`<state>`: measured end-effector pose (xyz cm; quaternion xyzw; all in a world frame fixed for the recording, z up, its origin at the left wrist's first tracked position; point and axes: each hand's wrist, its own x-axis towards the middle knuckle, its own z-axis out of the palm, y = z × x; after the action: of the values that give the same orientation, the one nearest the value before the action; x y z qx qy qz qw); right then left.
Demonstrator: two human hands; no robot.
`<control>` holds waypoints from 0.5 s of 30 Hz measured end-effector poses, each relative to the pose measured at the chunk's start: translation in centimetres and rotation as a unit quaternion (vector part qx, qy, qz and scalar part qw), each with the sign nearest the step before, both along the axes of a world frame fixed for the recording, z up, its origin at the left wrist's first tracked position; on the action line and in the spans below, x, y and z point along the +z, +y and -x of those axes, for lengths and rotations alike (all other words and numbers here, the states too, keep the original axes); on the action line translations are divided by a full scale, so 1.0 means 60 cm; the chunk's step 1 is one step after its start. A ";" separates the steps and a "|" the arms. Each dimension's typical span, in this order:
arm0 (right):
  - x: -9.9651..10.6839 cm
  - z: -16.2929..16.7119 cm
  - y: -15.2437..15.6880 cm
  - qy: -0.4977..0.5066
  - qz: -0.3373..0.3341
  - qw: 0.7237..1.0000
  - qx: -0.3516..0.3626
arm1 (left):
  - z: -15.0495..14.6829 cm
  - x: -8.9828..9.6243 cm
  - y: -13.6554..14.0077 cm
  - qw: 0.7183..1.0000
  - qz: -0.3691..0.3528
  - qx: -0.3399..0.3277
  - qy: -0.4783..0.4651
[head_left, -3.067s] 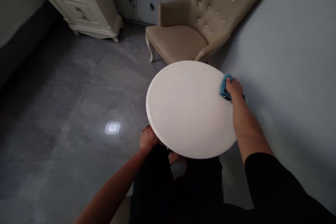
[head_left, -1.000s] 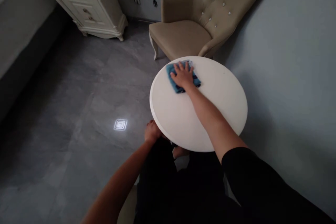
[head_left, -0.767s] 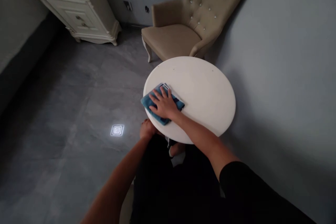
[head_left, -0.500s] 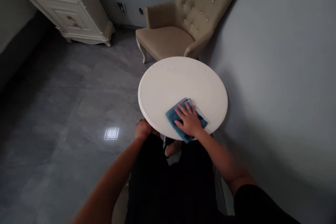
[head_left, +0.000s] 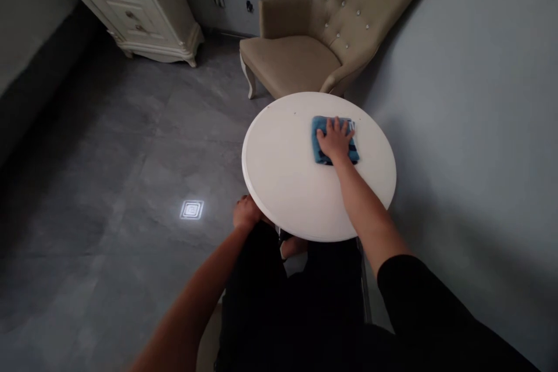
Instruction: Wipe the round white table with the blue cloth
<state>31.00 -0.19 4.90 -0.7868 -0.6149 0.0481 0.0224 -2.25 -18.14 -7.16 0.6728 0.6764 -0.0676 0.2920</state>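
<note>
My right hand (head_left: 337,140) lies palm down on a folded blue cloth (head_left: 319,138), its fingers spread and pressing the cloth flat. The cloth has dark patches and a white edge, and it rests on the far right part of a round white tabletop (head_left: 283,168). At the table's near left rim, by my knee, is my left hand (head_left: 246,213). Its fingers are partly hidden by the rim and in shadow, so I cannot see whether they grip anything.
A beige tufted armchair (head_left: 292,61) stands right behind the table. The grey wall (head_left: 471,110) runs close along the right side. A white carved cabinet (head_left: 143,17) stands at the back left. A bright square light patch (head_left: 192,210) shows on the grey tiled floor (head_left: 131,186).
My right hand has slid the cloth from the tabletop's near edge to its far right part, and the cloth has turned. My left hand keeps its place by the rim. The view has shifted slightly.
</note>
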 end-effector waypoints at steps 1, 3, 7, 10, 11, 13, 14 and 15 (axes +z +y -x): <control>0.000 0.037 0.013 0.005 0.000 1.000 0.018 | 0.000 0.001 0.001 1.000 0.001 -0.001 0.007; 0.001 0.107 0.017 0.016 0.000 0.998 0.062 | -0.001 0.005 0.003 1.000 0.000 -0.003 0.018; -0.004 0.202 -0.057 0.036 -0.021 0.985 0.164 | -0.007 0.016 0.002 1.000 -0.004 0.001 0.021; -0.012 0.212 -0.152 0.041 -0.043 0.970 0.236 | -0.011 0.022 -0.003 1.000 -0.007 0.003 0.023; -0.014 0.203 -0.183 0.039 -0.044 0.966 0.251 | -0.012 0.022 -0.005 1.000 -0.009 0.004 0.023; -0.015 0.170 -0.237 0.034 -0.035 0.964 0.260 | -0.013 0.022 -0.009 1.000 -0.011 0.011 0.018; -0.015 0.146 -0.257 0.033 -0.028 0.966 0.256 | -0.012 0.021 -0.011 1.000 -0.012 0.016 0.011; -0.014 0.120 -0.273 0.033 -0.020 0.968 0.246 | -0.011 0.019 -0.012 1.000 -0.012 0.022 0.001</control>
<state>23.82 -16.57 4.07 -0.6087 -0.7894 0.0653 0.0459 -1.58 -18.88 -5.99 0.6615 0.6919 -0.0539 0.2843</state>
